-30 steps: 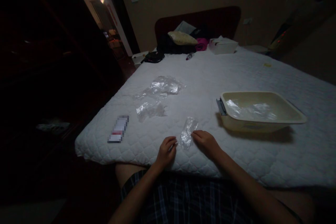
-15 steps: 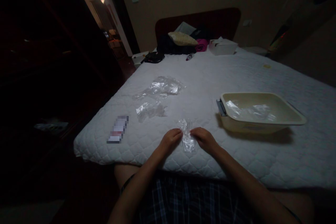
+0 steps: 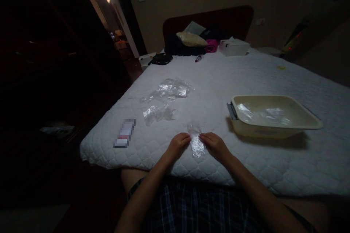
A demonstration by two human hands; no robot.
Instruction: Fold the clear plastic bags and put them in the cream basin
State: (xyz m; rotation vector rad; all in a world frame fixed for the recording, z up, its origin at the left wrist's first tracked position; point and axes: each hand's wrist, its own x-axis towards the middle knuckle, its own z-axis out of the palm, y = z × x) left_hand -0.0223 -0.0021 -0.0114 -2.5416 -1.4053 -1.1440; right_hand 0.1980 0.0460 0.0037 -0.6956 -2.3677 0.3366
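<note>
A small clear plastic bag (image 3: 197,146) lies on the white quilted bed near its front edge, between my hands. My left hand (image 3: 179,143) pinches its left edge, the fingers pressed together. On the other side, my right hand (image 3: 215,145) pinches the right edge in the same way. Farther up the bed lies a loose pile of clear plastic bags (image 3: 173,89), with another crumpled clear bag (image 3: 158,114) just below it. To the right stands a cream plastic bin (image 3: 273,129), which holds some clear plastic (image 3: 273,114).
A blurred-out phone-like item (image 3: 125,133) lies at the left of the bed (image 3: 213,94). At the far end are a yellowish pillow (image 3: 191,39), dark and pink cloth, a white box (image 3: 234,47), a small bottle (image 3: 198,58) and a black bag (image 3: 162,59).
The bag between my hands now looks flatter and smoother. Both hands keep their pinch on its edges. The whole view has shifted slightly.
</note>
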